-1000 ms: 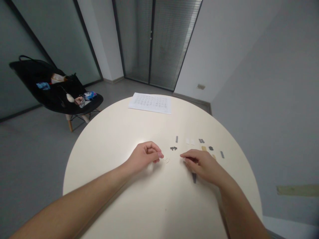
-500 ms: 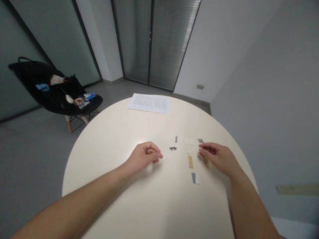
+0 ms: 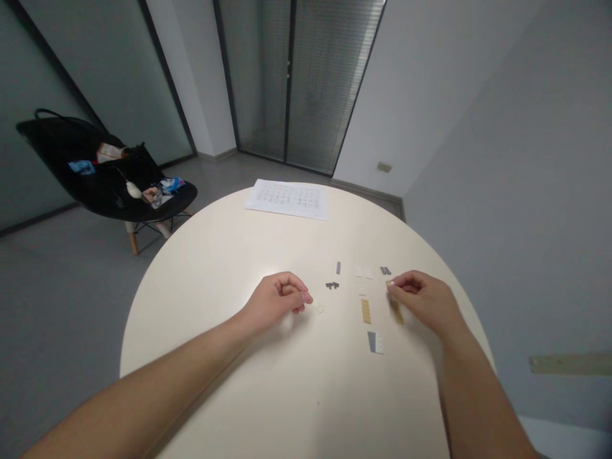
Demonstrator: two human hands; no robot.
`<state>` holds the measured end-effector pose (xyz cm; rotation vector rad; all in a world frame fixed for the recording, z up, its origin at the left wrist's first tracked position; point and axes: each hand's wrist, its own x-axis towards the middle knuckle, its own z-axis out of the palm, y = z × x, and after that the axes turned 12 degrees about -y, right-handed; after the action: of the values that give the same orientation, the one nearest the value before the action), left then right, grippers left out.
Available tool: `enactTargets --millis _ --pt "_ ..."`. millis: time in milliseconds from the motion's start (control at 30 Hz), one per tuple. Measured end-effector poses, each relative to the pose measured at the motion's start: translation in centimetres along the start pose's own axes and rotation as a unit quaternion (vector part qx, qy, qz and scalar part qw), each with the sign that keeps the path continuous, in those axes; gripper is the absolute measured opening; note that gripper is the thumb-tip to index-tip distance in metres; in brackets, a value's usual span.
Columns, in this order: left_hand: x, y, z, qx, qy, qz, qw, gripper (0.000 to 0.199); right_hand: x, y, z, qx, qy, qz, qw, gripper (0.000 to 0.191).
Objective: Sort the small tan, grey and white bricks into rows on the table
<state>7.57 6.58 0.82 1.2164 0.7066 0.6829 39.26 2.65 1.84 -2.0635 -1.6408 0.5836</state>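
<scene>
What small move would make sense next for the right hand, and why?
Probably lift the tan strip under the right hand: its fingertips seem to be at that strip's end, and it could go beside the other tan strip, which lies close by on the round table.

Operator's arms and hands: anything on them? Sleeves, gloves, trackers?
Nothing visible. The left hand and right hand are bare, with no gloves or rings. The left forearm and right forearm show no sleeves, watch, bands, cables or markers.

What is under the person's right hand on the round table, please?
A tan flat strip shows below the right hand, its lower end sticking out past the fingers. The part beneath them is covered, so its full length cannot be seen.
</scene>
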Motion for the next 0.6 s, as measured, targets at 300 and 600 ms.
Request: enactTargets --millis 300,600 --pt "0.06 -0.08 -0.01 0.003 0.001 -0.002 1.0 0.015 0.44 0.83 0.12 -0.07 -0.024 -0.056 0.996 0.031" --pt "-0.15 0.27 0.09 0.007 0.0 -0.002 1.0 0.014 0.09 0.02 0.25 -0.109 -0.042 -0.05 0.992 0.022"
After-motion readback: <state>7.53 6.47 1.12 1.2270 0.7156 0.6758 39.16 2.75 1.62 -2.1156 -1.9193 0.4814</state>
